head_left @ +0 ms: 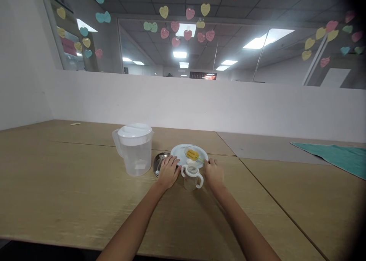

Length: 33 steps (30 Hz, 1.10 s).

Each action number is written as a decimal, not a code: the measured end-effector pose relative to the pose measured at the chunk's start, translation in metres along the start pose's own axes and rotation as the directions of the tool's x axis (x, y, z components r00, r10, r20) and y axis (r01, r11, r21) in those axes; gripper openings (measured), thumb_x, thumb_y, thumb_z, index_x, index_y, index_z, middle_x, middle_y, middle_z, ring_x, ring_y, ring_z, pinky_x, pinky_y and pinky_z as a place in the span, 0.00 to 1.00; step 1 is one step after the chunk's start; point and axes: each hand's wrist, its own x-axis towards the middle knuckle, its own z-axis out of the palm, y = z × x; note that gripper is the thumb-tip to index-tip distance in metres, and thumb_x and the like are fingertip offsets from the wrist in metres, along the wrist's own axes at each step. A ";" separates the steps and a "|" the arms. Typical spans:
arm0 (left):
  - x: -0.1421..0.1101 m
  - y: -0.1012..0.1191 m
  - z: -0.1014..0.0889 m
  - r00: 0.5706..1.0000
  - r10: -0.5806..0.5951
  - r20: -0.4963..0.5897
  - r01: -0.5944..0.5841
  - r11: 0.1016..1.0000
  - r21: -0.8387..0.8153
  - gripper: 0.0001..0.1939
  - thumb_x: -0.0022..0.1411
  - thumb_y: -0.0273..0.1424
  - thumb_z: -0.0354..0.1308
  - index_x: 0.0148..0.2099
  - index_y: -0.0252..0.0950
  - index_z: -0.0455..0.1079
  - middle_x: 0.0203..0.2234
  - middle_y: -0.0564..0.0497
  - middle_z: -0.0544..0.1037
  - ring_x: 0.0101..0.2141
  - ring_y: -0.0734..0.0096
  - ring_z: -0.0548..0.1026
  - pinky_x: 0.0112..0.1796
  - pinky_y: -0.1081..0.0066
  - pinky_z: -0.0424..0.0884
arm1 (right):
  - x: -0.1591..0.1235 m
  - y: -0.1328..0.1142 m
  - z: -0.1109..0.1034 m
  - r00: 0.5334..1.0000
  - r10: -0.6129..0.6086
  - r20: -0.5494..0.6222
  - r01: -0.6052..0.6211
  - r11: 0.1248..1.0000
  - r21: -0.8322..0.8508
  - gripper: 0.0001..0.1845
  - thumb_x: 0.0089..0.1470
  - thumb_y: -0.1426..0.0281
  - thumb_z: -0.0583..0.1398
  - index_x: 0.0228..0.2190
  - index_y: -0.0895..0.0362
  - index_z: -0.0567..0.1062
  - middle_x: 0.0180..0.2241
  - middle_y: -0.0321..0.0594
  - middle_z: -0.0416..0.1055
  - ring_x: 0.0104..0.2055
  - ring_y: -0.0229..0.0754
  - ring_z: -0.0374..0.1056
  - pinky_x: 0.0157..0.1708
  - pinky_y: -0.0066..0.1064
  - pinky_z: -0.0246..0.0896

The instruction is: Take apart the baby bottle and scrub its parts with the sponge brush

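My right hand (214,173) is closed on the thin green handle of a bottle brush with a yellow sponge head (192,154). The brush head lies over the light plate (177,150). My left hand (168,172) has its fingers stretched out over the plate's left edge and a round metal dish (156,164); whether it presses on either I cannot tell. Between my hands stands a clear baby bottle (190,182) with two white handles and an uncovered mouth. A small white piece (191,161) sits on the plate behind it. Something white and thin lies in the metal dish, partly hidden by my fingers.
A translucent lidded pitcher (135,154) stands left of the dish. A teal cloth (340,156) lies at the far right of the wooden table (85,200). Behind the table is a white wall (185,104) with a window above bearing heart-shaped notes.
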 end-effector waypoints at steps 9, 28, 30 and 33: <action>0.000 0.000 0.000 1.000 -0.006 0.020 0.006 1.000 0.006 0.18 0.66 0.37 0.42 0.52 0.36 0.65 0.51 0.46 0.69 0.54 0.58 0.62 0.52 0.56 0.58 | 0.007 0.000 0.002 0.998 -0.007 0.068 0.006 1.000 0.013 0.20 0.55 0.81 0.50 0.47 0.59 0.70 0.41 0.51 0.68 0.43 0.45 0.64 0.30 0.28 0.57; 0.000 0.000 0.001 1.000 -0.004 -0.004 0.003 1.000 -0.017 0.18 0.66 0.36 0.42 0.53 0.37 0.65 0.51 0.45 0.69 0.54 0.58 0.62 0.53 0.55 0.59 | 0.008 0.010 -0.004 0.998 0.018 -0.057 -0.008 0.987 0.161 0.17 0.53 0.78 0.54 0.44 0.54 0.73 0.38 0.44 0.70 0.42 0.41 0.64 0.31 0.26 0.55; 0.000 0.001 0.000 1.000 -0.011 -0.011 0.010 1.000 -0.027 0.19 0.65 0.36 0.43 0.54 0.37 0.63 0.52 0.44 0.68 0.54 0.58 0.62 0.53 0.55 0.59 | 0.008 0.013 -0.004 0.992 0.055 -0.112 -0.026 0.969 0.246 0.17 0.53 0.77 0.53 0.41 0.54 0.75 0.36 0.43 0.71 0.41 0.41 0.65 0.33 0.27 0.54; 0.000 0.003 -0.002 0.999 -0.043 -0.022 0.042 0.998 -0.057 0.21 0.65 0.37 0.44 0.57 0.35 0.59 0.53 0.43 0.67 0.54 0.58 0.62 0.52 0.56 0.59 | 0.008 0.019 -0.003 0.978 0.078 -0.194 -0.003 0.932 0.362 0.17 0.53 0.77 0.51 0.39 0.57 0.77 0.35 0.43 0.72 0.40 0.41 0.65 0.37 0.28 0.55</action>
